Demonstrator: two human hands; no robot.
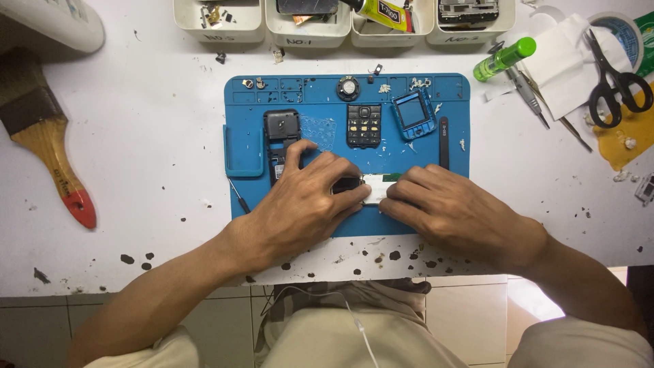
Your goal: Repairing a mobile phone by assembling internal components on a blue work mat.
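Observation:
Both my hands rest on a blue work mat [245, 95] and grip a small phone part [373, 185] with a black end and a white-green end. My left hand [300, 204] pinches the black end, my right hand [449, 204] the white end. Most of the part is hidden under my fingers. On the mat above lie a black phone body [281, 129], a black keypad [363, 125], a blue phone frame [413, 114], a round speaker [348, 88], a clear plastic piece [319, 131] and a black pry tool [444, 143].
Several white bins [218, 27] with parts and a yellow glue tube [385, 12] line the far edge. A green bottle [504, 58], tweezers [531, 99], tissue [565, 65], scissors [616, 92] lie at right. A paintbrush [48, 143] lies at left, a thin screwdriver [238, 196] by the mat.

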